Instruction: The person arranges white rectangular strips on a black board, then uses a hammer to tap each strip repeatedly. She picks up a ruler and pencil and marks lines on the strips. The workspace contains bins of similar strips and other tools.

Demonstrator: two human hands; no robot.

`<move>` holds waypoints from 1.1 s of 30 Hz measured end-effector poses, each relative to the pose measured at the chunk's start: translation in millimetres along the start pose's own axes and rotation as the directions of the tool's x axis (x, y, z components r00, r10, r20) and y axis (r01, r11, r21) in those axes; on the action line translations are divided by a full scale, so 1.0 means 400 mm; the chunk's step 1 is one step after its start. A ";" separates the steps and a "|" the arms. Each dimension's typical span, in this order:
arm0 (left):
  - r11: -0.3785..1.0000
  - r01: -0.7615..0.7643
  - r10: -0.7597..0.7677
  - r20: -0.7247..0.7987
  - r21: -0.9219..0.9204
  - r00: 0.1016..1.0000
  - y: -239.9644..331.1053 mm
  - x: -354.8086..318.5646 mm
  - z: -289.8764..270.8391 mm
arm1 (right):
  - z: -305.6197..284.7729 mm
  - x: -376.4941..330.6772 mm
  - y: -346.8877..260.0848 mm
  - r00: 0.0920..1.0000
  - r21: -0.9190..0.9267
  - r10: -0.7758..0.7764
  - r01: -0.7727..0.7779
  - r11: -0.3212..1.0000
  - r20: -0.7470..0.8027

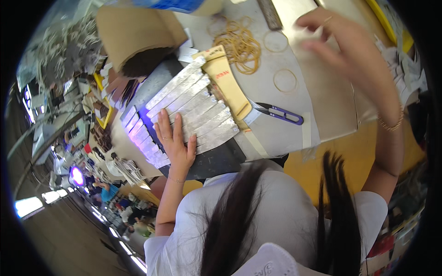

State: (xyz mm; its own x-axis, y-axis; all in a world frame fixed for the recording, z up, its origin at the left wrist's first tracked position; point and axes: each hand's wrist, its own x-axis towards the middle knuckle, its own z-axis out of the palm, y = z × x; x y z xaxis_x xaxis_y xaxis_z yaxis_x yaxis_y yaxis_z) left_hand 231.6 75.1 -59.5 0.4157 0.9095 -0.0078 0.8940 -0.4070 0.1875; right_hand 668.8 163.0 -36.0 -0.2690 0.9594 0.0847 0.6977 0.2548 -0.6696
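Note:
My left hand [173,145] lies flat with its fingers spread on a fanned row of silvery strips [193,110]. The strips rest on a dark board [207,165], and their left ends catch a violet light. My right hand [329,39] is raised over the far right of the table, blurred, its thumb and fingers apart with nothing visible between them. A yellowish card piece [227,83] lies along the strips' right side. Beside it are thread snips [285,115] with a purple handle. Tan rubber bands [241,46] form a loose heap beyond.
A brown cardboard tube-like holder [138,34] stands at the far left. Single rubber bands [285,80] lie on the grey sheet [294,96]. A dark flat bar [270,14] sits at the far edge. Bundled pale material [64,50] and other people are off to the left.

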 end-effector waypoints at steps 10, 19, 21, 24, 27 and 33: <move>0.995 -0.026 0.023 -0.034 -0.096 0.999 -0.032 0.003 0.014 | 0.335 -0.142 -0.178 0.996 -0.011 -0.078 0.078 0.997 -0.037; 0.992 -0.066 0.069 0.025 -0.111 0.997 -0.038 0.017 0.000 | 0.320 -0.154 -0.147 0.977 0.127 0.113 -0.091 0.988 -0.179; 0.993 -0.008 0.012 0.032 -0.122 0.999 -0.025 0.017 0.002 | 0.312 -0.154 -0.141 0.974 0.158 0.143 -0.116 0.981 -0.173; 0.988 0.037 -0.031 0.046 -0.149 0.998 -0.018 0.006 -0.002 | 0.297 -0.158 -0.129 0.962 0.224 0.200 -0.157 0.962 -0.186; 0.990 0.030 -0.022 0.059 -0.139 0.998 -0.010 0.012 -0.007 | 0.294 -0.163 -0.126 0.938 0.239 0.248 -0.190 0.952 -0.244; 0.992 0.027 -0.019 0.061 -0.126 0.998 -0.011 0.016 -0.005 | 0.250 -0.182 -0.120 0.978 0.099 0.141 -0.127 0.987 -0.152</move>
State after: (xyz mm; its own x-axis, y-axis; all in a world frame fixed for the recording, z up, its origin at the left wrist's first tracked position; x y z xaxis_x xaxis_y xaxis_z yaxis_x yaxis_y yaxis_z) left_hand 230.2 82.9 -58.4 0.4080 0.9102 -0.0713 0.8765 -0.3686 0.3097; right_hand 588.6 68.7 -83.8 -0.0636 0.9929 0.1006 0.6570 0.1175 -0.7447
